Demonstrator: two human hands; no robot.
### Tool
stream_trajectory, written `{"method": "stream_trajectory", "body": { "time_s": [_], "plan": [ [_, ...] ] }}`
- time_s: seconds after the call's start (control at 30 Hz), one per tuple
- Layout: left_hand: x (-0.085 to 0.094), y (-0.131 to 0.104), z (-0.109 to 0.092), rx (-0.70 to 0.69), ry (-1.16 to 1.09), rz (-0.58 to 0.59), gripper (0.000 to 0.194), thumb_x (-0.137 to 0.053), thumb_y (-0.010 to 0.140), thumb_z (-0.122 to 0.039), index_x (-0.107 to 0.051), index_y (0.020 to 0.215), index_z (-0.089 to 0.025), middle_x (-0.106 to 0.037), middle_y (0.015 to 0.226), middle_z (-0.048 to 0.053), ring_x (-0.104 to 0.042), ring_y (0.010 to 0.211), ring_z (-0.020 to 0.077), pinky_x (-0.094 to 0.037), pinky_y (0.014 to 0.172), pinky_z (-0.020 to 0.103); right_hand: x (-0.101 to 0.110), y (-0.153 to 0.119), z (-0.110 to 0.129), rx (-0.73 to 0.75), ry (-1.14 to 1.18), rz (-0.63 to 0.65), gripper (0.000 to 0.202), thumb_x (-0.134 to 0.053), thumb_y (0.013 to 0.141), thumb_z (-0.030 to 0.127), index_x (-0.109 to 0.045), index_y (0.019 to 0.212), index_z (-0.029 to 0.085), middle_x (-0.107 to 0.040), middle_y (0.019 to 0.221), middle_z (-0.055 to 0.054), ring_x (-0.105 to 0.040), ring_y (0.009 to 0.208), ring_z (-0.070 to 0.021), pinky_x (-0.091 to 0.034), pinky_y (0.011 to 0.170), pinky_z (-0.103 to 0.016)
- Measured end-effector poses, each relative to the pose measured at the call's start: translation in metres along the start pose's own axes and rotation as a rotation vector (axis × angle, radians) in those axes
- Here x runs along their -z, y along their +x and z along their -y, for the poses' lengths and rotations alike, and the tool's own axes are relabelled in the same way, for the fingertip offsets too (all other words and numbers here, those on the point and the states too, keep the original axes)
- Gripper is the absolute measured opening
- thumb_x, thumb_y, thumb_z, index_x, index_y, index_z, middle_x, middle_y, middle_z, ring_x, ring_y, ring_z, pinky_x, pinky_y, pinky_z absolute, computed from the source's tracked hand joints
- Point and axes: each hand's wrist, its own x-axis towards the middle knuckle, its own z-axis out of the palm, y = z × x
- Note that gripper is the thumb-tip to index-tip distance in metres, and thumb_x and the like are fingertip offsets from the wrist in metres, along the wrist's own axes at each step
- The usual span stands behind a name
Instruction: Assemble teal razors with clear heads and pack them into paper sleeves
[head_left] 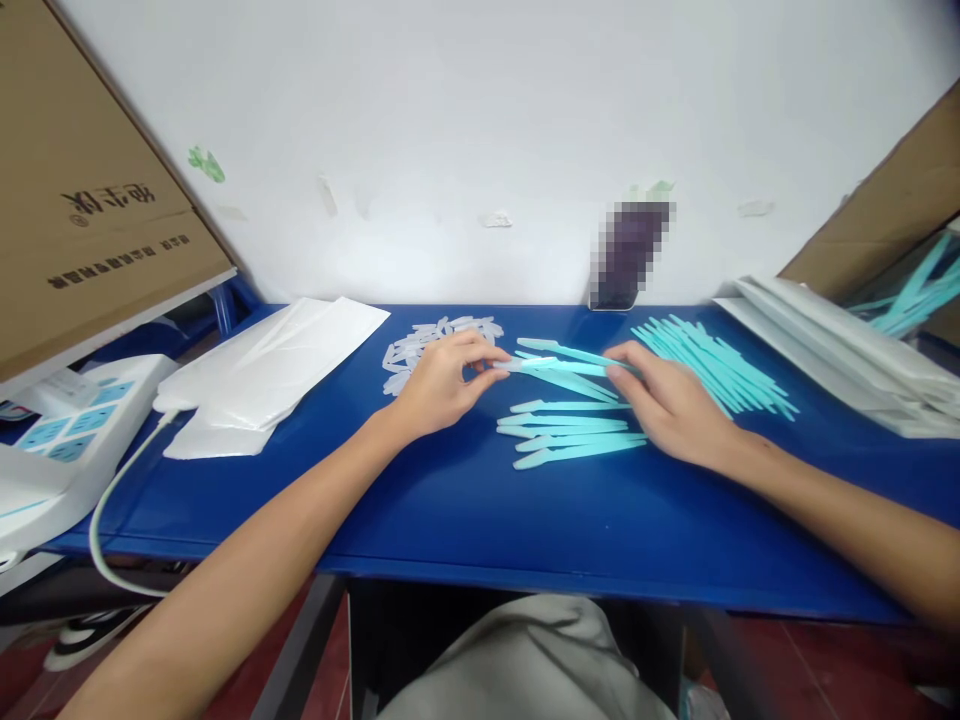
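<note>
My right hand (pixel 664 395) pinches the handle end of a turquoise eyebrow razor (pixel 577 367), held level above the table. At its other end, my left hand (pixel 454 375) grips a small translucent cap (pixel 517 366) between thumb and fingertips. The cap meets the razor's blade end; how far it sits over the blade cannot be made out. Below and behind the held razor lie several capped razors (pixel 574 437), roughly side by side. A heap of loose caps (pixel 409 348) is partly hidden behind my left hand. Beyond my right hand spreads a larger pile of turquoise razors (pixel 720 370).
White plastic bags (pixel 277 370) lie on the blue table (pixel 480 520) at left, beside a power strip (pixel 75 440) with a white cable. More bags (pixel 840 350) lie at right. A blurred-out phone (pixel 628 255) leans on the wall. Cardboard boxes (pixel 97 200) flank both sides.
</note>
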Motion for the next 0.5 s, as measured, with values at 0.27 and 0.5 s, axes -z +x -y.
{"method": "stream_trajectory", "body": {
  "time_s": [0.27,0.5],
  "plan": [
    [-0.021,0.0,-0.01,0.306,-0.425,-0.014,0.025,-0.083,0.084,-0.041,-0.081,0.093,-0.018,-0.075,0.084,0.006,-0.066,0.073,0.0162,-0.055,0.067,0.03,-0.001,-0.006,0.014,0.009,0.035,-0.001,0.022,-0.04,0.109,0.041,-0.054,0.103,0.026,-0.057,0.066,0.002,-0.053,0.056,-0.0194,-0.039,0.059,-0.035],
    [-0.011,0.002,-0.003,0.258,-0.349,-0.001,0.026,-0.077,0.087,-0.042,-0.079,0.096,-0.017,-0.075,0.081,0.006,-0.067,0.073,0.0168,-0.054,0.068,0.03,-0.001,-0.004,0.013,0.075,0.023,0.037,0.02,-0.042,0.108,0.036,-0.058,0.104,0.025,-0.066,0.077,-0.002,-0.06,0.065,-0.0213,-0.043,0.064,-0.036]
  ]
}}
